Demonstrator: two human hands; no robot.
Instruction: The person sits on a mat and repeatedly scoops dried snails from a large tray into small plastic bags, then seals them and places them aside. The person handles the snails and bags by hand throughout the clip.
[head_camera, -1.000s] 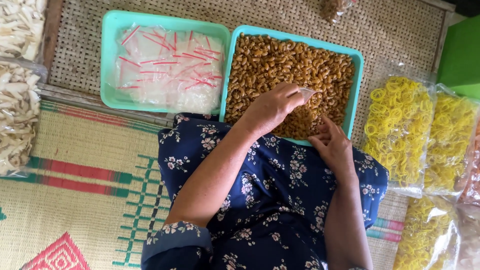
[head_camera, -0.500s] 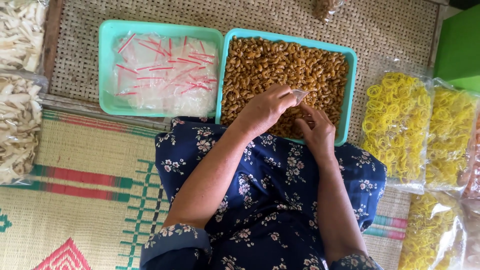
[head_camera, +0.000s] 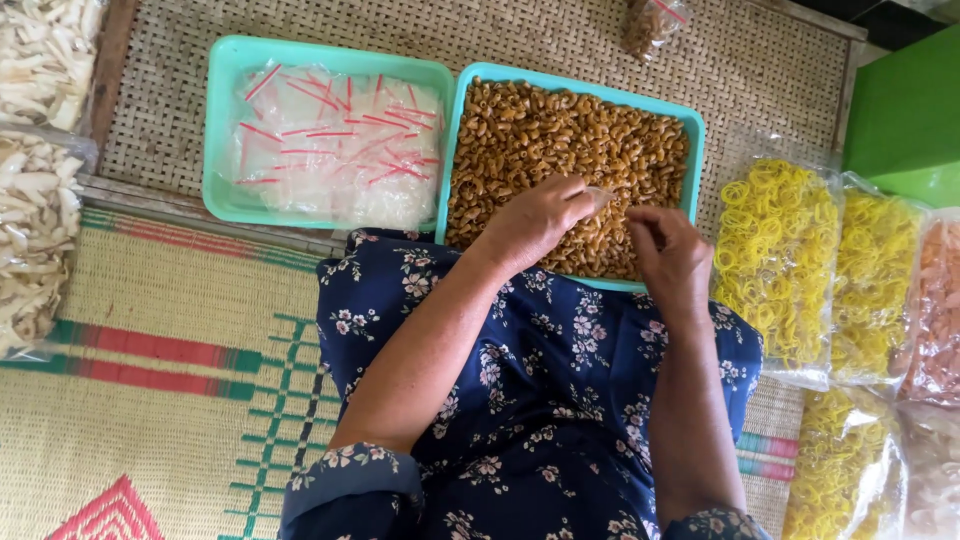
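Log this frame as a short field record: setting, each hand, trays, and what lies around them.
setting: woven mat, person seated in a dark blue floral dress
left hand: over the tray of brown curled snacks, fingers pinching a small clear bag
right hand: at the same tray's near edge, fingers curled towards the left hand
left tray: teal, holds clear zip bags with red strips
to the right: bags of yellow ring crackers
to the left: bags of pale chips

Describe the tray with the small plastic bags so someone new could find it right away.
On the woven mat ahead of the person's lap sit two teal trays side by side. The left tray holds flat clear bags with red strips. Its neighbour, the right tray under both hands, is filled with brown curled snacks instead.
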